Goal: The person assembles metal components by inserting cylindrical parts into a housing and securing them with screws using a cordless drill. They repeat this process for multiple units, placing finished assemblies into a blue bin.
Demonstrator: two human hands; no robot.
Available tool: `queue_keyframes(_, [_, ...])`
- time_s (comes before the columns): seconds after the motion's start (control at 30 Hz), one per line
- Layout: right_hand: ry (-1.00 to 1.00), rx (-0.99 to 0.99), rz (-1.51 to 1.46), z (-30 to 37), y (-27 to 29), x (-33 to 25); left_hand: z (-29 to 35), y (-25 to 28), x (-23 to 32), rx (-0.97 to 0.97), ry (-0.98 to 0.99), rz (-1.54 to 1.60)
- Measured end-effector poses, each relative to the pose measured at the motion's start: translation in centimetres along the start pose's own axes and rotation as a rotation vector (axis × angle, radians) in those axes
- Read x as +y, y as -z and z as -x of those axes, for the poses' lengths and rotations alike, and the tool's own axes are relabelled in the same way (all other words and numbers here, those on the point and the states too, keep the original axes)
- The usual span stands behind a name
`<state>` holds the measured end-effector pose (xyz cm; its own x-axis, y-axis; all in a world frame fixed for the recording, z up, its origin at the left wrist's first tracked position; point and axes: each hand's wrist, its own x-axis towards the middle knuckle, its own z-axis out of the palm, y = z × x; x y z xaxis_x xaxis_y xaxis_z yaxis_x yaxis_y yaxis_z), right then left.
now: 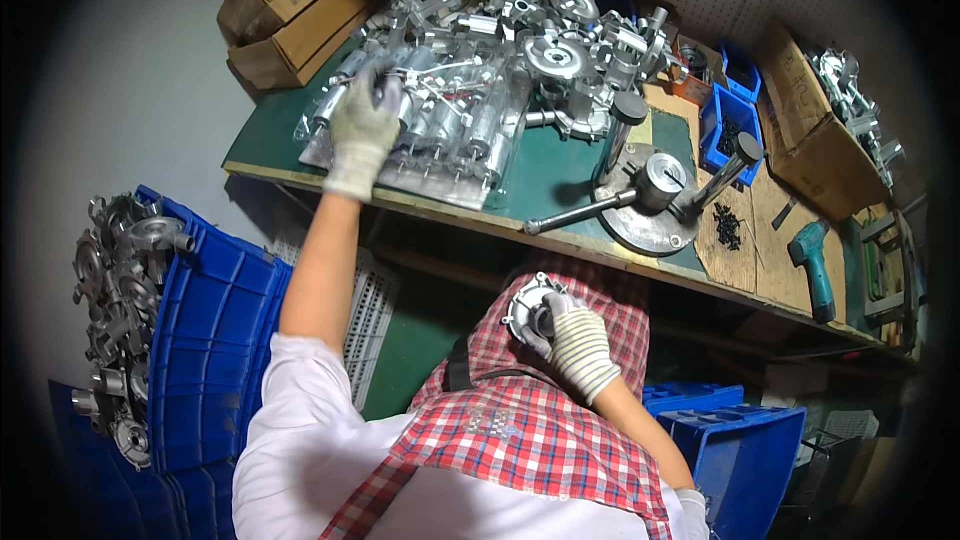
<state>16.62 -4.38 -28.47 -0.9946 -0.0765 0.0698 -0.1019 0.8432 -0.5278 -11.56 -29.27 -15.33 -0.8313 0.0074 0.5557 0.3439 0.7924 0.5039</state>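
Observation:
My gloved left hand point(365, 130) reaches over the far left part of the bench, at a clear plastic bag of cylindrical silver motors point(430, 125) with thin shafts and white connectors. Its fingers are smeared by motion, so whether they grip a motor cannot be told. In front of my checked apron, my right hand point(578, 340), in a striped glove, is closed round a round cast metal housing point(522, 312). A round steel fixture point(648, 220) with two black-topped posts and a long lever handle stands on the bench to the right of the bag.
Metal castings point(555, 55) are heaped at the back. Cardboard boxes point(290, 15) flank the bench. Blue bins point(728, 130), loose black screws point(727, 227) and a teal power driver point(815, 270) lie right. Blue crates point(215, 330) of castings stand low left; another blue crate point(740, 450) sits low right.

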Motion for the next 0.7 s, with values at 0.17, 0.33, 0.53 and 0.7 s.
queue_keyframes(0.17, [-0.085,-0.004,-0.009,-0.4,-0.7,-0.4,-10.3,-4.3,0.8,-0.391,-0.172,-0.597])
queue_keyframes(0.33, [-0.089,0.045,-0.032,-1.1,-0.6,-0.9,-13.9,-7.5,0.7,-0.748,-0.093,-0.751])
queue_keyframes(0.53, [-0.043,0.143,-0.033,-0.4,-1.1,0.4,-14.4,-8.1,0.1,-0.652,-0.120,-0.586])
queue_keyframes(0.7, [-0.032,0.148,-0.013,-0.4,-1.6,0.9,-14.7,-8.7,-0.9,-0.446,-0.238,-0.507])
